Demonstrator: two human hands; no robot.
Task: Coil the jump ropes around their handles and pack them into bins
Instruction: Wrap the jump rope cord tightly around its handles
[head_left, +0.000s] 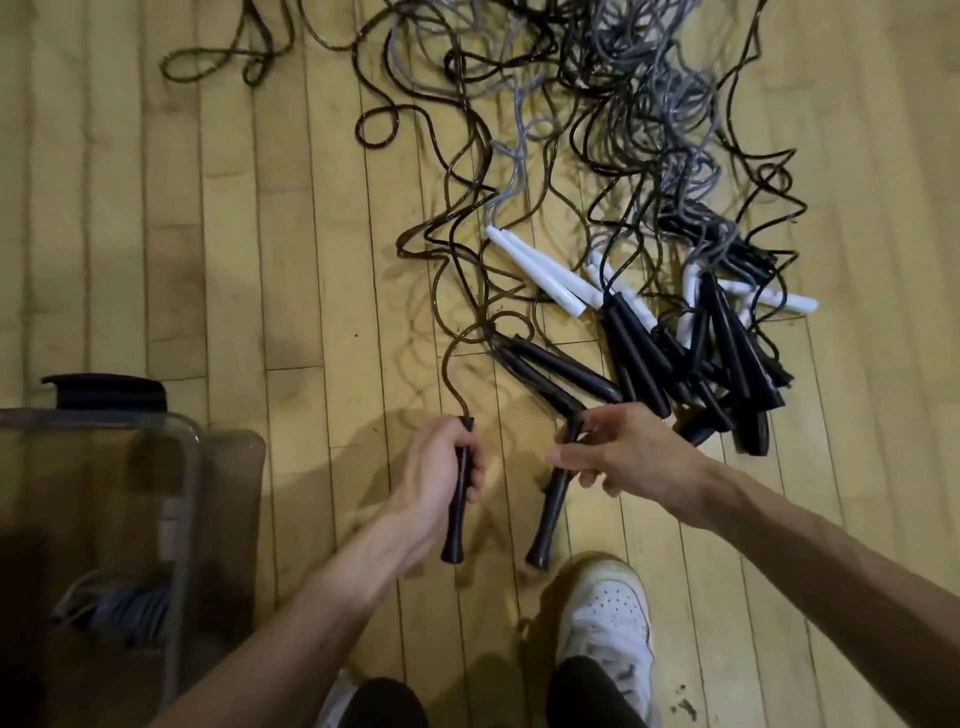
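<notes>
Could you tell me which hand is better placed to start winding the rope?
Probably the right hand: it only pinches the second handle near its rope end, toward the rope pile, while the left hand fully grips the first handle.

Two bare forearms (322, 587), white perforated sneaker (608, 618) with dirty scuffs, black trouser legs (592, 691) at the bottom edge

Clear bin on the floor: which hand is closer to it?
Left. The left hand, gripping a black handle, is right of the clear bin; the right hand sits farther right, pinching a second handle.
</notes>
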